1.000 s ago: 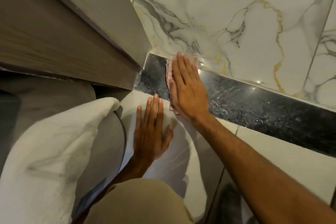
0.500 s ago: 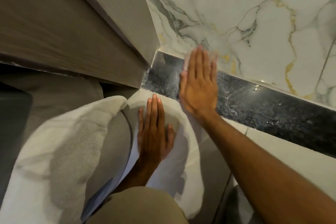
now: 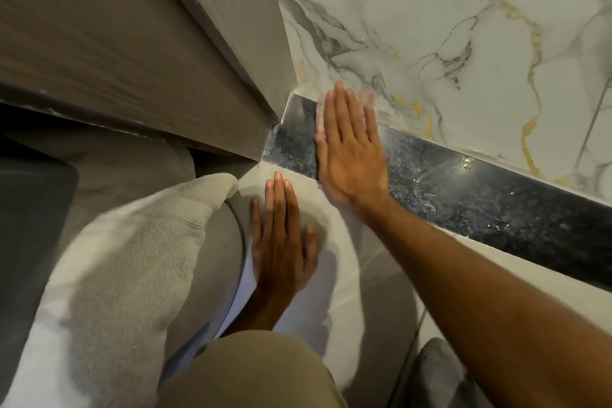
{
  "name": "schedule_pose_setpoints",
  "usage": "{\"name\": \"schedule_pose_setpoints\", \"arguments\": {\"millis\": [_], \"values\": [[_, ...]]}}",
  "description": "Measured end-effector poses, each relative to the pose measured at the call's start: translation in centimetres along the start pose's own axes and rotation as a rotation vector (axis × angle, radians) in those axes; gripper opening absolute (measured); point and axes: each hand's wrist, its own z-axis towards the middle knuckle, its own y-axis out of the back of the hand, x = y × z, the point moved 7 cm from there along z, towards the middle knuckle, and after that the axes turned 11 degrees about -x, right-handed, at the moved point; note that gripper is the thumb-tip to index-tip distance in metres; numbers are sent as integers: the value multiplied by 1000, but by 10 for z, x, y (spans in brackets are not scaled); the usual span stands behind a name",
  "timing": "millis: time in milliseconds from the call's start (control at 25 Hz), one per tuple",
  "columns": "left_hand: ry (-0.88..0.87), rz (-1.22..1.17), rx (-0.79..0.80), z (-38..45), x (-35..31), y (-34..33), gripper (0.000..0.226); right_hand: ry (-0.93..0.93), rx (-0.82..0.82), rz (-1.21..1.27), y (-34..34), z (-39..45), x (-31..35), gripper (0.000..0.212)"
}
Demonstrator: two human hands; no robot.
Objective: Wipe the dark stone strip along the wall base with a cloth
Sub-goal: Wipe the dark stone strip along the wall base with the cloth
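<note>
The dark speckled stone strip (image 3: 480, 199) runs along the base of the marble wall, from the corner at centre down to the right edge. My right hand (image 3: 351, 149) lies flat on the strip near its left end, fingers straight, pressing a pale pink cloth (image 3: 366, 99) against it. Only the cloth's edges show past my fingertips and beside my index finger. My left hand (image 3: 281, 242) rests palm down on the light floor just below the strip, fingers together, nothing in it.
A white marble wall (image 3: 447, 26) with grey and gold veins rises above the strip. A grey wood-grain panel (image 3: 132, 43) closes the corner at left. A white towel (image 3: 116, 258) lies on the floor at left. My knee (image 3: 248, 374) is at the bottom.
My right hand with the cloth slid slightly right along the strip and back near the corner, its fingertips now reaching onto the marble. My left hand has stayed planted on the floor.
</note>
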Motion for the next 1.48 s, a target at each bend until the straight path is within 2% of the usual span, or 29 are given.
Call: {"name": "schedule_pose_setpoints", "arguments": {"millis": [40,120,200,240,280,360,400,480,520,600,720,800,880,960,1040,1120,1160,1240,1320,1360,1480], "values": [[-2,2,-4,0,-1,-1,75,-8,19,6,-4,3,11,71],[-3,8,-5,-1,0,2,73,173,95,23,-9,-29,25,71],[-4,3,6,-1,-1,2,71,346,174,26,1,-81,7,70],[3,-6,16,-1,-1,2,70,376,196,37,7,-94,-10,70],[11,-11,25,-1,-1,2,70,359,193,38,10,-93,-25,70],[14,-14,20,-2,0,0,71,213,117,14,11,-52,-38,70],[6,-16,10,-2,0,-1,71,104,49,0,11,-22,-34,71],[-3,-20,-9,-3,1,-5,70,-42,29,8,4,16,-7,72],[1,-16,-12,-3,2,-6,70,-30,62,20,-1,15,8,72],[0,13,-10,-4,1,-4,70,167,133,18,-4,-27,27,71],[5,-2,16,-2,-1,-2,70,370,222,40,12,-103,-2,69],[28,-18,11,-2,1,-1,70,356,214,39,11,-88,-11,69],[19,-21,-11,-2,1,-2,71,260,159,34,0,-43,12,71],[12,-25,-26,-1,-1,-4,73,194,200,41,-12,-16,39,73],[22,-2,-38,-1,-2,-1,73,301,221,86,-14,-26,50,73],[21,0,-24,-1,-2,-1,72,453,252,90,-8,-58,33,70],[23,-12,-9,-1,-2,-1,72,465,236,81,-6,-59,22,69],[23,-15,-5,-3,1,0,72,328,143,49,-1,-25,10,68],[23,-28,-22,-2,2,-1,72,89,46,51,0,11,9,69],[24,-35,-18,0,2,-2,73,32,43,52,-1,7,10,69],[-1,-14,18,0,-3,5,76,0,78,58,16,-91,9,69]]}}
